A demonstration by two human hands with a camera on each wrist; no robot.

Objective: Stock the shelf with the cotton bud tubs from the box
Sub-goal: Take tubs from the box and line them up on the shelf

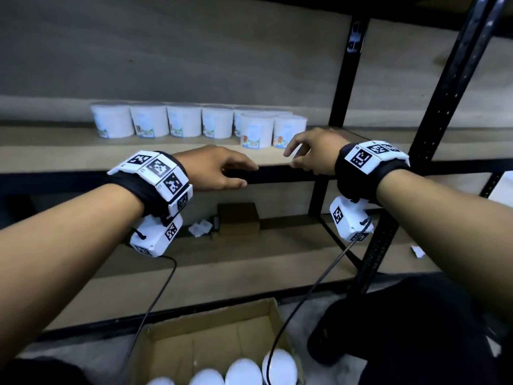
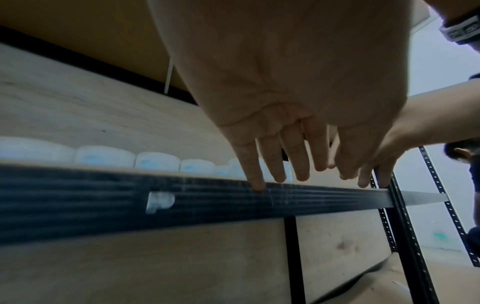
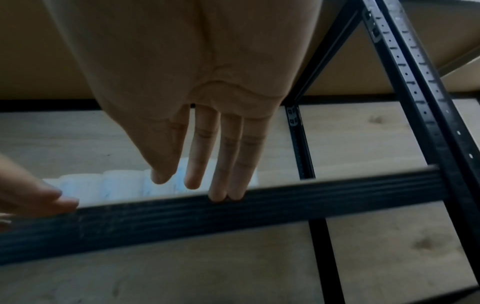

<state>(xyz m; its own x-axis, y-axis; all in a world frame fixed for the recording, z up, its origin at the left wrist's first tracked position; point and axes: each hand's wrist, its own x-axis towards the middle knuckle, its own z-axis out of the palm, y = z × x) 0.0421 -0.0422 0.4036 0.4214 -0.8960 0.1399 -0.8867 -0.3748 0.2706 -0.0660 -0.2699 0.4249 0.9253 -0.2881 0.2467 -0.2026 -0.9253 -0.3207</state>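
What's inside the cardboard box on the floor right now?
The box shows four white tub lids in a row along its near edge; the rest shows bare cardboard floor. The frame edge cuts off anything nearer.

white round plastic cotton bud tubs (image 1: 183, 120) with pale blue and multicoloured labels, light tan wooden shelf board (image 1: 69, 145) edged by a black ribbed metal rail (image 2: 78, 205), brown cardboard box (image 1: 211, 340), black-and-white square-patterned wrist bands (image 1: 159, 176)
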